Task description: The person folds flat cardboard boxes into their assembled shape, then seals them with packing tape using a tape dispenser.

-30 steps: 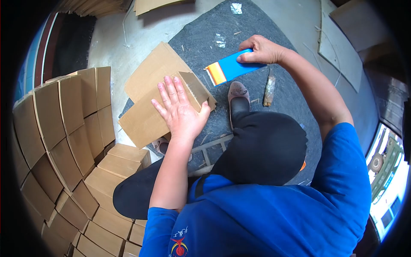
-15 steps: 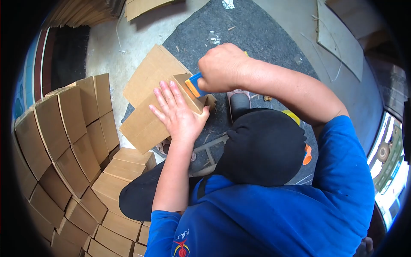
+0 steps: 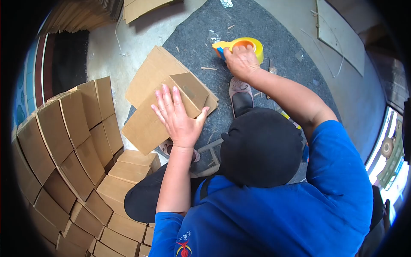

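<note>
A brown cardboard box (image 3: 143, 128) lies tilted over a small stack of flat cardboard (image 3: 147, 75). My left hand (image 3: 180, 124) rests flat on the box with its fingers spread. Off to the right, above the dark mat, my right hand (image 3: 242, 62) grips a tape dispenser (image 3: 258, 48) with a yellow roll, an orange hub and a blue part. The dispenser is apart from the box. Part of its grip is hidden under my fingers.
Stacked cardboard boxes (image 3: 62, 128) form a wall on the left and continue to the lower left. A dark grey mat (image 3: 274, 32) covers the floor, with scraps on it. A foot in a shoe (image 3: 239, 85) is just below my right hand. More flat cardboard (image 3: 143, 9) lies at the top.
My right hand has moved from the box's end up and right with the tape dispenser, whose yellow roll now shows. My left hand has stayed on the box.
</note>
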Motion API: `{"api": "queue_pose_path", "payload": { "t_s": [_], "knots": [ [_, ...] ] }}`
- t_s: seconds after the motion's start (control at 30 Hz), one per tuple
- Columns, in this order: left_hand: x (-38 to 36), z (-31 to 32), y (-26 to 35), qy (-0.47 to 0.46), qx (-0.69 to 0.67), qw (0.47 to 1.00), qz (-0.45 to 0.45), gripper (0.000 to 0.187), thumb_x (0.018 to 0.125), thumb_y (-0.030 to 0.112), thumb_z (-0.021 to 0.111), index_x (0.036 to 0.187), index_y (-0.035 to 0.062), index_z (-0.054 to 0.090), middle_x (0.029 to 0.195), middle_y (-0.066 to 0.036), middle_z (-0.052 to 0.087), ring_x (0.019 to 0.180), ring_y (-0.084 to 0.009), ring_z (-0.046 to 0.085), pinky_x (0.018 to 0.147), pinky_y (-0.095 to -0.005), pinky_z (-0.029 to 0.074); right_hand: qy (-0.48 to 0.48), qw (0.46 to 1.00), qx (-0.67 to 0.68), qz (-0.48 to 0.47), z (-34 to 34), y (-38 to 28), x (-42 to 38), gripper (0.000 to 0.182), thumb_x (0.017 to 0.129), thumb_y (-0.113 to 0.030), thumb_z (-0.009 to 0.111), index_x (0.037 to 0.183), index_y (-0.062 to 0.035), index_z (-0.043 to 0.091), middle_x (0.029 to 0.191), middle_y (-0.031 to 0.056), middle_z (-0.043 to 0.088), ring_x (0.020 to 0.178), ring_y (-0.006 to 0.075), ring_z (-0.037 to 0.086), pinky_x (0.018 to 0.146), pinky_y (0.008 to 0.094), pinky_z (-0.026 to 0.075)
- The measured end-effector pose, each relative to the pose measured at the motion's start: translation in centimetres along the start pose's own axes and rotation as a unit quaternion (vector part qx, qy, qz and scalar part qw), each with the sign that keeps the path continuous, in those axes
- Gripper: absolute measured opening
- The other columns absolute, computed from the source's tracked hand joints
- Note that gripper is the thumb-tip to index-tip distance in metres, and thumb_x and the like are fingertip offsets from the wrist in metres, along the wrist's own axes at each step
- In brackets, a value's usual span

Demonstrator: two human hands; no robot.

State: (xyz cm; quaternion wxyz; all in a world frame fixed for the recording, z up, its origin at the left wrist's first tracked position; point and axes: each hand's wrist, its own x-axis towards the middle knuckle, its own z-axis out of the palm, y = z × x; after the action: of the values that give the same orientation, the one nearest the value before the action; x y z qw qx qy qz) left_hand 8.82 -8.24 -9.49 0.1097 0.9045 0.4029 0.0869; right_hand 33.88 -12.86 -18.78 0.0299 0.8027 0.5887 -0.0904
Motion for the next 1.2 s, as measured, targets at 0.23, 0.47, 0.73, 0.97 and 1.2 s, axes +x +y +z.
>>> {"api": "queue_pose_path", "payload": {
  "t_s": [0.23, 0.47, 0.73, 0.97, 1.2],
  "knots": [
    [-0.8, 0.1, -0.7, 0.034, -0.040, 0.998, 0.040, 0.089, 0.060, 0.037, 0.092, 0.133, 0.0025, 0.053, 0.133, -0.014, 0.050, 0.129, -0.0355, 0.044, 0.114, -0.0598, 0.023, -0.027, 0.999, -0.018, 0.036, 6.4, 2.4, -3.9, 0.019, 0.084, -0.017, 0.061, 0.102, -0.0103, 0.060, 0.096, 0.0075, 0.066, 0.097, 0.0238, 0.063, 0.082, 0.0443, 0.044],
    [-0.8, 0.5, -0.3, 0.040, -0.023, 0.998, 0.047, 0.088, 0.060, 0.039, 0.091, 0.131, 0.0022, 0.054, 0.132, -0.013, 0.049, 0.129, -0.0347, 0.045, 0.115, -0.0594, 0.022, 0.090, 0.848, 0.521, -0.016, -0.2, -9.7, 0.9, 0.045, 0.097, -0.032, 0.050, 0.131, -0.0027, 0.052, 0.128, 0.0195, 0.054, 0.123, 0.0358, 0.048, 0.105, 0.0432, 0.038],
    [-0.9, 0.7, -0.5, 0.051, -0.034, 0.997, 0.052, 0.088, 0.057, 0.038, 0.091, 0.130, 0.0016, 0.055, 0.132, -0.013, 0.050, 0.130, -0.0353, 0.043, 0.114, -0.0632, 0.022, 0.037, 0.922, 0.382, 0.058, 7.8, -12.1, 2.4, 0.038, 0.095, -0.027, 0.053, 0.127, -0.0079, 0.057, 0.128, 0.0127, 0.056, 0.121, 0.0323, 0.050, 0.102, 0.0469, 0.040],
    [-0.9, -0.3, -0.9, 0.085, -0.115, 0.989, 0.034, 0.068, 0.074, 0.041, 0.076, 0.123, -0.0025, 0.058, 0.130, -0.016, 0.053, 0.130, -0.0352, 0.045, 0.115, -0.0616, 0.021, 0.115, 0.794, 0.587, -0.106, -1.8, -11.0, 3.9, 0.045, 0.098, -0.027, 0.049, 0.135, -0.0009, 0.050, 0.134, 0.0195, 0.050, 0.124, 0.0341, 0.048, 0.108, 0.0406, 0.037],
    [-3.7, -2.0, -4.8, 0.069, -0.013, 0.994, -0.088, 0.057, 0.092, 0.037, 0.058, 0.139, 0.0048, 0.051, 0.150, -0.012, 0.042, 0.142, -0.0320, 0.034, 0.118, -0.0526, 0.019, 0.062, 0.863, 0.413, -0.284, -5.2, -12.7, 4.2, 0.029, 0.096, -0.015, 0.049, 0.122, -0.0051, 0.058, 0.123, 0.0173, 0.058, 0.118, 0.0353, 0.050, 0.104, 0.0424, 0.038]
  ]
}}
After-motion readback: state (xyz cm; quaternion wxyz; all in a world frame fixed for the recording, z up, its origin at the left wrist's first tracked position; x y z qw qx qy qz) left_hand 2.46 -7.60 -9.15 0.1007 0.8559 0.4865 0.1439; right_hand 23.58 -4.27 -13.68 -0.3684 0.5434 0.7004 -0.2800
